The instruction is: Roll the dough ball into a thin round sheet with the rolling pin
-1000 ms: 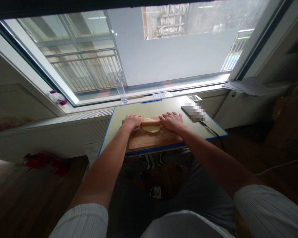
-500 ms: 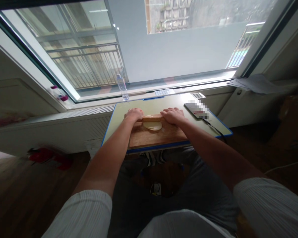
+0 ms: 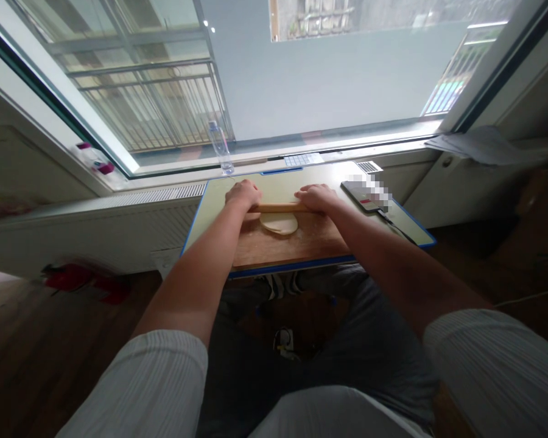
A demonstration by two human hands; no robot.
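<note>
A wooden rolling pin (image 3: 278, 207) lies crosswise over the far part of a wooden board (image 3: 296, 246). My left hand (image 3: 244, 194) is closed round its left end, and my right hand (image 3: 318, 198) grips the right end. Just on the near side of the pin, a flat, pale round of dough (image 3: 279, 224) rests on the board. The pin runs along or over the dough's far edge; whether it touches there I cannot tell. My palms hide both ends of the pin.
The board sits on a small blue-edged table (image 3: 196, 213). A dark flat device (image 3: 360, 198), partly pixelated, lies at the right with a black strap (image 3: 397, 228). Behind the table, a clear bottle (image 3: 221, 149) stands by the window. Red fire extinguishers (image 3: 84, 280) are on the floor at left.
Both hands have pushed the rolling pin away from me, from over the dough to its far edge. More of the dough shows now. The camera view has shifted slightly.
</note>
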